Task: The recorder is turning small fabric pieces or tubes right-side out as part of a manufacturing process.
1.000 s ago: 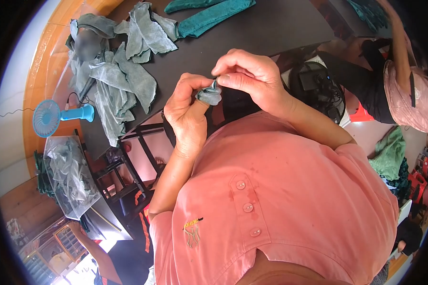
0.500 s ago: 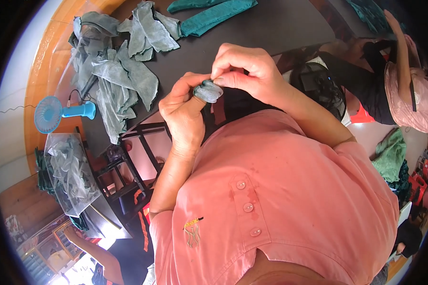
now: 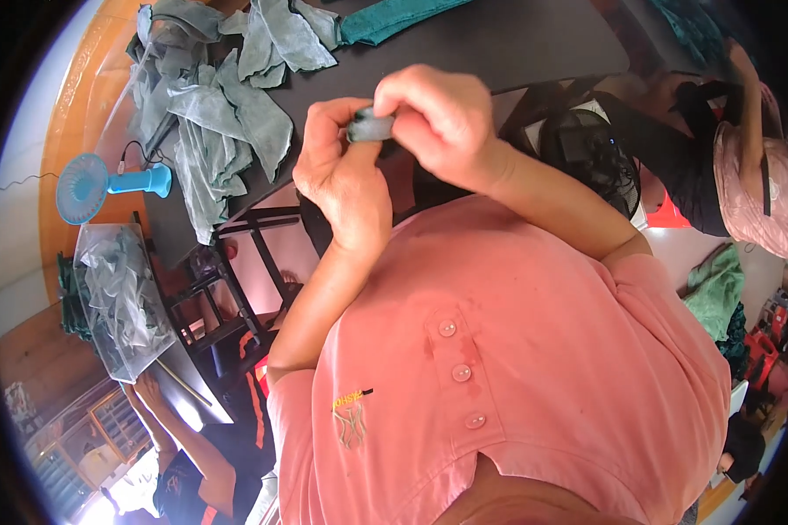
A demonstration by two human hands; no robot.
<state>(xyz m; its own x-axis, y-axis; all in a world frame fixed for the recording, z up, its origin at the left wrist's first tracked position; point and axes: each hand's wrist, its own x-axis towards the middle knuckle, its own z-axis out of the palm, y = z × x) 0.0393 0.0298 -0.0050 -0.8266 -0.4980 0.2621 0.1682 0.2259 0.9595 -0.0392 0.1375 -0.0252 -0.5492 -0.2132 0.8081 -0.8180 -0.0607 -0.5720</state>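
Observation:
A small bunched piece of grey-green fabric [image 3: 370, 129] sits between my two hands, above the near edge of the dark table. My left hand [image 3: 346, 171] is closed around it, with the thumb and fingers pressing on its left side. From the right, my right hand [image 3: 442, 122] pinches at the fabric's other side; its fingers are curled and slightly blurred. A loose pile of similar grey-green fabric pieces [image 3: 258, 122] lies on the table to the left of my hands. Folded dark teal fabric [image 3: 403, 19] rests at the far edge of view.
A blue fan [image 3: 83, 188] lies at the table's left. Beside it stands a clear bin [image 3: 123, 306] of fabric pieces, with a person's hands [image 3: 153, 398] near it. Black stool frames [image 3: 228, 289] are under the table edge. Another person [image 3: 753, 166] is at the right.
Both hands have shifted slightly up, and my right hand has curled more tightly over the fabric. At the lower left, a person's hands have reached the clear bin.

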